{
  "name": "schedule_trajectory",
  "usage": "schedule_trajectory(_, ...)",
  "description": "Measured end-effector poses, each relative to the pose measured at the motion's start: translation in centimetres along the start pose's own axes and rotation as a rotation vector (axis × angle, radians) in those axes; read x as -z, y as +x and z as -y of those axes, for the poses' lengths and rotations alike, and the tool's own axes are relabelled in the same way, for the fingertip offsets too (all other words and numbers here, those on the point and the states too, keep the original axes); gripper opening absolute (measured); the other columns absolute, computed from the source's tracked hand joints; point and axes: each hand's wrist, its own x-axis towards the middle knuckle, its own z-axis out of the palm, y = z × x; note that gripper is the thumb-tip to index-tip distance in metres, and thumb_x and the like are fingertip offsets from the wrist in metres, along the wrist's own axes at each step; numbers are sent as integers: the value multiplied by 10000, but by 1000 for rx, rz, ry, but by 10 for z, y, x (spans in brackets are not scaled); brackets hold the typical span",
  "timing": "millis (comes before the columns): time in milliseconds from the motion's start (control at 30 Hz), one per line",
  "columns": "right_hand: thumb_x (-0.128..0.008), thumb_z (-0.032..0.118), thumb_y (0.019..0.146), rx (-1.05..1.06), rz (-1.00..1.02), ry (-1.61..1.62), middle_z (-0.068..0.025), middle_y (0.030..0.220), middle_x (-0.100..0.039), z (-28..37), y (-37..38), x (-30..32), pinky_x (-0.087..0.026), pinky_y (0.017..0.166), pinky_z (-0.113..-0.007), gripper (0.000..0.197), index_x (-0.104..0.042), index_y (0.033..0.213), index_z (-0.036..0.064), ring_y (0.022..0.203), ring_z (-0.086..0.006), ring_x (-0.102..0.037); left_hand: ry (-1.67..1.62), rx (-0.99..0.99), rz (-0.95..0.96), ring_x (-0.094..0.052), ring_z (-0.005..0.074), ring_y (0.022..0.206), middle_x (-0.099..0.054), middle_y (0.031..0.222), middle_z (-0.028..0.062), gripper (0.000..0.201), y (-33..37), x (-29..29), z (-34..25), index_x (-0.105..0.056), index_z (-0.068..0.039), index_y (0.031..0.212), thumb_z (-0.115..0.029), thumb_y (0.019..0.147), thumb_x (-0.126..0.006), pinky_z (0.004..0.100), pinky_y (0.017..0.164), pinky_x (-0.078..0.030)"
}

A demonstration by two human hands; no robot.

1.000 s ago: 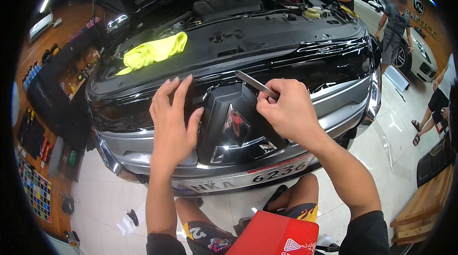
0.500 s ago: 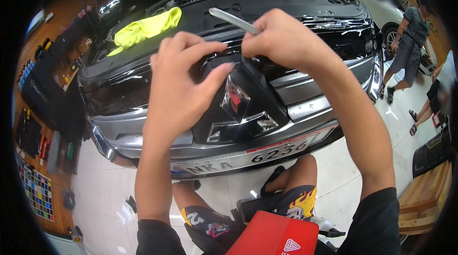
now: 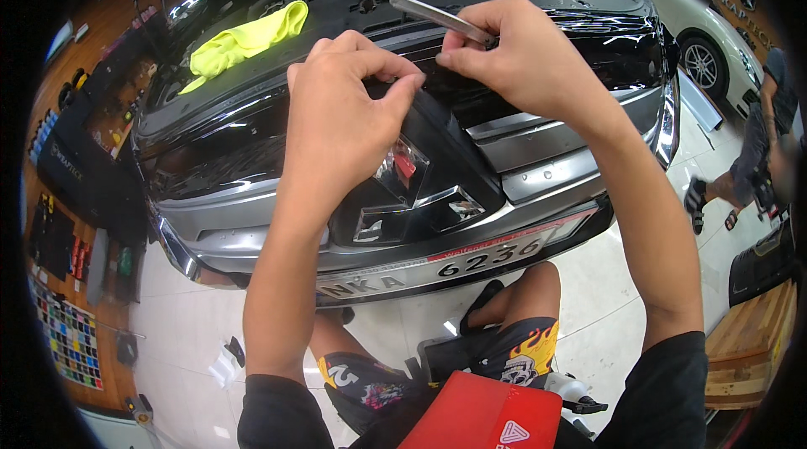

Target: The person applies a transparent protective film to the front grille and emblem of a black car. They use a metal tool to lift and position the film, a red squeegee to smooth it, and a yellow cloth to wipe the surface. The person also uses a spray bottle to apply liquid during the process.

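My right hand (image 3: 521, 54) grips a slim metal tool (image 3: 437, 16) above and right of the chrome emblem (image 3: 410, 180).

The tool's long axis slants up and leftward from my fingers, its free end beyond the emblem's top, on the side away from me; my left hand (image 3: 346, 113) is nearer the emblem, partly covering it in view, thumb and forefinger pinched together, though I cannot tell whether anything sits between them. Farther out, a yellow cloth (image 3: 244, 41) lies up and left of the emblem, and a licence plate (image 3: 454, 260) is mounted below it.
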Motion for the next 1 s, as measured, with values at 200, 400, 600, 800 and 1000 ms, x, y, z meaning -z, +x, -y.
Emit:
schedule_trajectory(200,-779,144,858,7,-72,14,-158,732,-693,3,-22,-12,-525,672,-391,174,-753,912,-19,670,-288,-676,-9,-18,0,-647,193,837,-693,906,84,185,-1,0,0,-833,-31,1026,-111,860,-824,329,769,-515)
schedule_trajectory(400,-808,159,834,-24,-98,2,-152,734,-704,3,-16,-15,-530,664,-386,195,-754,900,-17,662,-279,-685,-29,-53,42,-645,194,836,-690,914,84,204,3,0,-8,-832,-44,1067,-107,874,-815,324,778,-504)
schedule_trajectory(600,-855,202,808,-96,-59,-22,-152,734,-708,6,-13,-16,-536,658,-384,239,-756,871,-6,667,-276,-693,-20,-79,-5,-651,199,856,-701,912,90,172,-1,-2,-4,-823,-22,1036,-112,894,-787,323,797,-503)
schedule_trajectory(800,-898,264,791,-97,-84,-79,-150,725,-711,6,-10,-16,-544,669,-385,303,-762,864,4,673,-280,-703,-41,-15,-55,-639,228,919,-701,920,71,138,0,0,3,-798,-35,926,-166,894,-766,368,903,-444)
schedule_trajectory(1000,-904,257,792,-151,-58,-151,-154,729,-729,9,-7,-15,-557,692,-393,286,-770,853,11,703,-284,-730,-2,46,-27,-644,190,879,-697,909,88,181,-10,10,7,-747,48,944,-130,917,-756,330,844,-498)
